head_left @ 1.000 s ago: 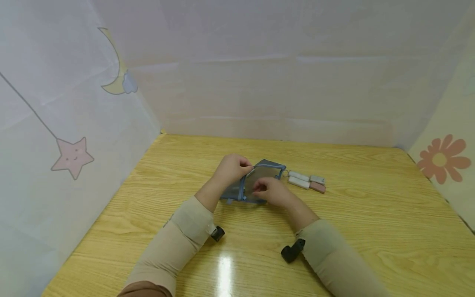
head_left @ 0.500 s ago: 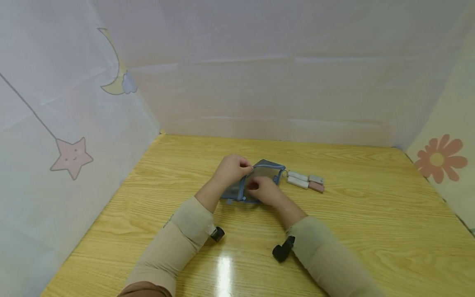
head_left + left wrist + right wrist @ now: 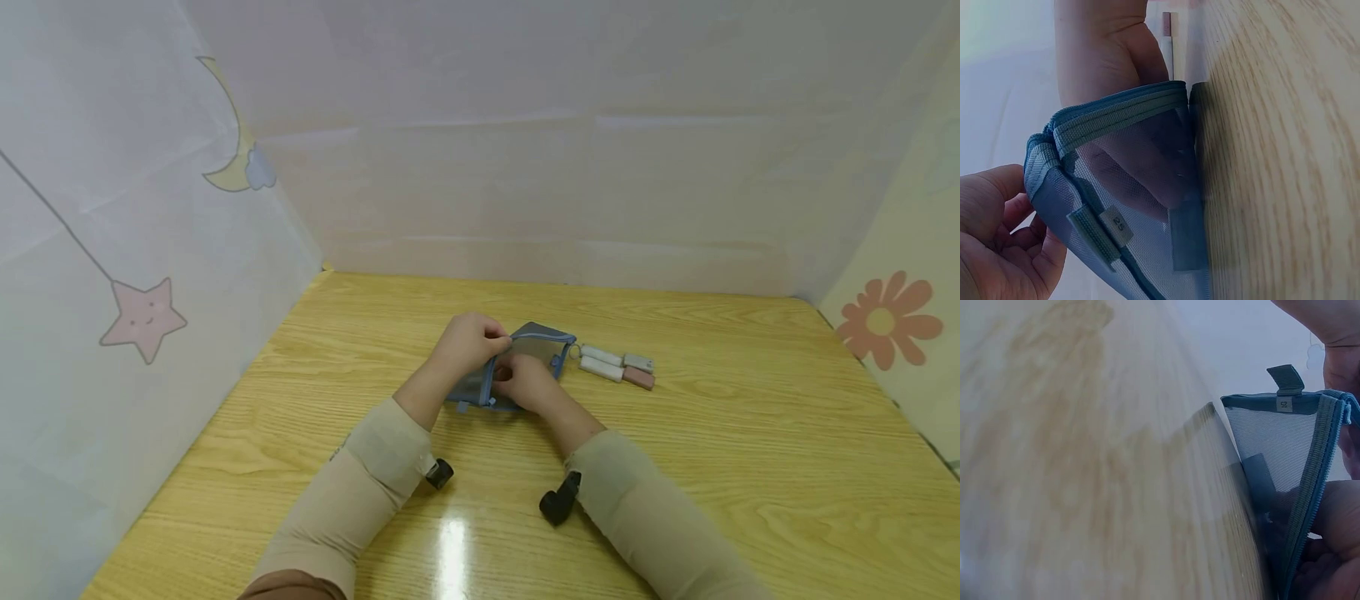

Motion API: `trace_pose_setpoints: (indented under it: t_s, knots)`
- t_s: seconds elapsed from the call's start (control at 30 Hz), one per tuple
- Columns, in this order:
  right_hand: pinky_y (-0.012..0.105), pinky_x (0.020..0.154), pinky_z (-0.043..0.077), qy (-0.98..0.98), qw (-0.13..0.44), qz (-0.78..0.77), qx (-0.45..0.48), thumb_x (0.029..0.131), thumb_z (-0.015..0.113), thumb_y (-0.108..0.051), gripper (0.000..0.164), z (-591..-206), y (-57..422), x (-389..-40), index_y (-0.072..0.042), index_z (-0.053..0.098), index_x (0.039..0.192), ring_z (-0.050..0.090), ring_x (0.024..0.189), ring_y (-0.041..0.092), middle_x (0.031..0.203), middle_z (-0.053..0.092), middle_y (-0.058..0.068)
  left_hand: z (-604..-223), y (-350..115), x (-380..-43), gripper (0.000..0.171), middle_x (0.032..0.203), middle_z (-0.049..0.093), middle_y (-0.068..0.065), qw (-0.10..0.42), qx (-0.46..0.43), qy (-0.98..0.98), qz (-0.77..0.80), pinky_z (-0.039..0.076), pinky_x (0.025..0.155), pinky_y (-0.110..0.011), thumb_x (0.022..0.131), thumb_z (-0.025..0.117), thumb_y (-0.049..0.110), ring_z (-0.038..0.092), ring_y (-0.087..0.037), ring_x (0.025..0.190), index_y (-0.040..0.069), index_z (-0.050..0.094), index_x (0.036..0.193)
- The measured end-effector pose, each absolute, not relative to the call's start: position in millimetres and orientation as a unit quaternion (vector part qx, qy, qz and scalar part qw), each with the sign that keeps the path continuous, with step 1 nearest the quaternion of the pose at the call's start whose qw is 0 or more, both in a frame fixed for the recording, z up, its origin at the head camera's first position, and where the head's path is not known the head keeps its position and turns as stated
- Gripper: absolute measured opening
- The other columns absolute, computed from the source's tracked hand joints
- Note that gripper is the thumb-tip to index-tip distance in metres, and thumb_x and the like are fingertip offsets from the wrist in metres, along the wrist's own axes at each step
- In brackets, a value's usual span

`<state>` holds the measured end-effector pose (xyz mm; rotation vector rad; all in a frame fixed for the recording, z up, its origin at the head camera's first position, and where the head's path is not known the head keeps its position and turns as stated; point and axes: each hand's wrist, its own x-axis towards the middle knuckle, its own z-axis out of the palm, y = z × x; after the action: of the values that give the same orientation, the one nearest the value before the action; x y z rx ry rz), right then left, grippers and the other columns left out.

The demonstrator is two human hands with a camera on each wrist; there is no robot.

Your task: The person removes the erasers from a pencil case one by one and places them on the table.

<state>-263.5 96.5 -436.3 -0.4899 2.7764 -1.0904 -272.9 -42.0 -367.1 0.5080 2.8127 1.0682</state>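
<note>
My left hand (image 3: 468,342) pinches the upper edge of a blue-grey mesh zip pouch (image 3: 1107,131), with its remaining fingers curled behind. The pouch's zipped mouth (image 3: 1319,481) gapes toward the right. Through this mouth my right hand (image 3: 525,382) reaches in, thumb and fingers drawn together. Seen through the mesh, its fingertips pinch the end of a small dark flat rectangular piece (image 3: 1188,237). That piece also shows beyond the fingers (image 3: 1329,515) in the right wrist view. A small tag marked 25 (image 3: 1116,226) sits on the pouch's seam.
Right of the pouch, several small oblong pieces lie side by side: white ones (image 3: 601,369), a pale grey one (image 3: 638,362) and a reddish-brown one (image 3: 639,378). A thin ring (image 3: 575,352) lies at their left end. The wood-grain table (image 3: 750,433) meets a pale backdrop (image 3: 525,200).
My right hand has moved left and deeper into the pouch's mouth. My left hand keeps its hold on the edge, and the pouch has stayed in place.
</note>
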Motion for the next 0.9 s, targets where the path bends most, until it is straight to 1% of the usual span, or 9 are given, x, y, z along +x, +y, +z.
trace_pose_setpoints:
  t_s: [0.23,0.4,0.5,0.7,0.9]
  knots:
    - [0.034,0.074,0.049,0.923,0.049,-0.342,-0.168,0.082,0.067,-0.018,0.016,-436.5,93.3,-263.9,-0.01,0.068,0.097,0.062,0.083,0.018,0.087,0.068,0.002,-366.4,-42.5,-272.6,0.017,0.079,0.065,0.009,0.044,0.165,0.921,0.351,0.045,0.067,-0.029,0.088,0.061,0.026,0.056,-0.013,0.074,0.014,0.073,0.084]
    - [0.035,0.076,0.048,0.922,0.051,-0.347,-0.164,0.083,0.067,-0.018,0.017,-437.2,92.6,-263.5,-0.011,0.068,0.099,0.062,0.086,0.018,0.09,0.068,0.002,-366.1,-43.2,-272.1,0.016,0.079,0.065,0.009,0.04,0.166,0.922,0.348,0.045,0.066,-0.029,0.087,0.062,0.026,0.056,-0.012,0.074,0.017,0.073,0.083]
    - [0.035,0.077,0.048,0.921,0.054,-0.35,-0.161,0.084,0.066,-0.019,0.015,-437.4,93.4,-263.0,-0.012,0.069,0.097,0.062,0.088,0.018,0.091,0.068,0.001,-366.3,-43.4,-271.9,0.016,0.08,0.065,0.009,0.037,0.167,0.922,0.347,0.045,0.067,-0.029,0.087,0.061,0.026,0.056,-0.012,0.075,0.016,0.073,0.084]
    - [0.034,0.075,0.049,0.921,0.052,-0.35,-0.16,0.084,0.066,-0.021,0.012,-436.3,96.3,-263.2,-0.012,0.069,0.091,0.062,0.085,0.016,0.089,0.067,-0.001,-366.2,-44.1,-271.7,0.017,0.08,0.065,0.008,0.037,0.17,0.922,0.347,0.045,0.067,-0.029,0.087,0.061,0.025,0.056,-0.013,0.074,0.013,0.073,0.086]
    - [0.032,0.074,0.048,0.92,0.054,-0.356,-0.155,0.084,0.067,-0.02,0.013,-433.8,99.8,-262.2,-0.011,0.069,0.092,0.061,0.085,0.015,0.09,0.067,0.0,-366.3,-44.5,-271.4,0.017,0.078,0.064,0.008,0.037,0.172,0.922,0.344,0.044,0.065,-0.029,0.088,0.06,0.024,0.054,-0.013,0.071,0.014,0.073,0.085]
